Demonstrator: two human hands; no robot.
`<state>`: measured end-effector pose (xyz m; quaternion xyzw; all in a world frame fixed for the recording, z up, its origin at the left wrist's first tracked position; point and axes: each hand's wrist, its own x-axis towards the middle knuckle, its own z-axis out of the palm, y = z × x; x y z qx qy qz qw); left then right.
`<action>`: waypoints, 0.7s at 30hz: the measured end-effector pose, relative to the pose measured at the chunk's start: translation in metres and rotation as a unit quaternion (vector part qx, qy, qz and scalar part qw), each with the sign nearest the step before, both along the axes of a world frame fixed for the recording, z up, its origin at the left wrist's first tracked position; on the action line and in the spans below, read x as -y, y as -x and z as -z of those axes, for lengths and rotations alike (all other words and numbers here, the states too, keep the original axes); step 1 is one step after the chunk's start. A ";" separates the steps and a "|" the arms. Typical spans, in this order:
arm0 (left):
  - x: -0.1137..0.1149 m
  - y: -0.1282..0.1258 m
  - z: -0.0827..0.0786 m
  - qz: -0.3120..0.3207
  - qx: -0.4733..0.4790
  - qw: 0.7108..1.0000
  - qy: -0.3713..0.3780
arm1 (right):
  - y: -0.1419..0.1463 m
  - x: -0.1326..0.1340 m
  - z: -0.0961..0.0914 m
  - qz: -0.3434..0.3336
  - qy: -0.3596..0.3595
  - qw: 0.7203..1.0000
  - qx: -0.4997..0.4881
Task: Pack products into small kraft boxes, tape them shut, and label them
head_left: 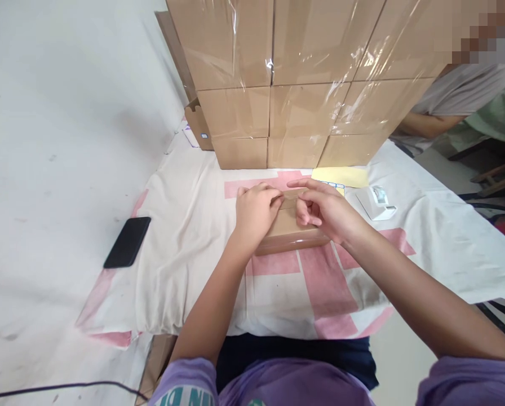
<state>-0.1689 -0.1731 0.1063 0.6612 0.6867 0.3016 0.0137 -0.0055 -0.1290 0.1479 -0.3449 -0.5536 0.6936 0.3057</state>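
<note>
A small brown cardboard box lies on the cloth-covered table in front of me, with shiny clear tape along its near edge. My left hand rests at the box's left side, thumb and index fingertips pressed together over its top; whatever they pinch, if anything, is too small to make out. Over the right part of the lid is my right hand. Its index finger points left, apart from the thumb, while the other fingers curl loosely, and nothing shows in it.
Stacked cardboard boxes under clear wrap stand behind. To the right are a white tape dispenser and yellow paper. A black phone lies left, near the white wall. Another person's arm shows at far right.
</note>
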 end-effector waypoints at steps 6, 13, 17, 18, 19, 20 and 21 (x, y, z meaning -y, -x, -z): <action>-0.004 0.001 -0.010 0.002 -0.077 0.997 0.011 | -0.020 0.007 -0.002 -0.068 -0.009 0.990 0.127; -0.016 0.004 -0.018 0.040 -0.232 0.972 -0.021 | -0.026 0.013 0.001 -0.093 -0.029 0.977 0.188; -0.021 0.008 -0.008 0.045 -0.241 0.967 -0.069 | -0.025 0.020 0.001 -0.089 -0.038 0.971 0.217; -0.021 0.010 -0.005 0.043 -0.232 0.968 -0.082 | -0.026 0.022 0.002 -0.088 -0.042 0.970 0.223; -0.021 0.012 -0.002 0.042 -0.221 0.970 -0.095 | -0.028 0.025 0.003 -0.084 -0.053 0.969 0.228; -0.020 0.013 0.000 0.041 -0.211 0.971 -0.109 | -0.030 0.027 0.004 -0.075 -0.072 0.968 0.229; -0.019 0.014 0.002 0.043 -0.203 0.970 -0.124 | -0.033 0.029 0.005 -0.059 -0.100 0.967 0.227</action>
